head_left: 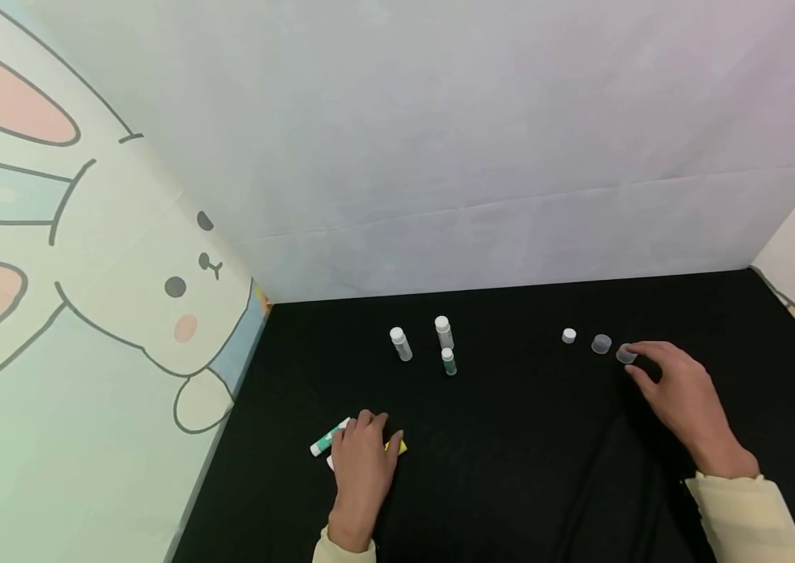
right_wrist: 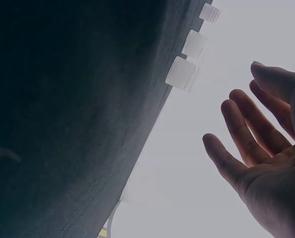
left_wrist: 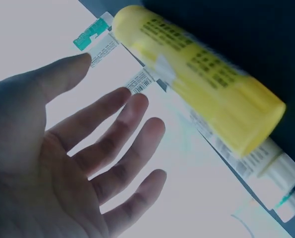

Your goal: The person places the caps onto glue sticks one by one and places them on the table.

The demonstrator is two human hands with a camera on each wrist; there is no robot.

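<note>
My left hand [head_left: 362, 469] hovers over glue sticks lying on the black cloth, its fingers spread and loosely bent in the left wrist view. Below it lies a yellow glue stick [left_wrist: 202, 79], mostly covered in the head view, with a white tube [left_wrist: 266, 163] beside it. A green-and-white glue stick [head_left: 329, 439] pokes out on the left. My right hand [head_left: 689, 399] is beside a translucent cap [head_left: 625, 354], thumb and fingers apart; the right wrist view shows a gap between them and the caps. Another translucent cap [head_left: 601, 344] and a smaller white cap [head_left: 569, 336] sit in line.
Two white-capped tubes [head_left: 401, 345] and a short green one [head_left: 449, 362] stand upright at mid-table. Black cloth [head_left: 510, 453] covers the table. A pale curtain [head_left: 510, 156] hangs behind, and a rabbit-printed wall [head_left: 123, 297] borders the left.
</note>
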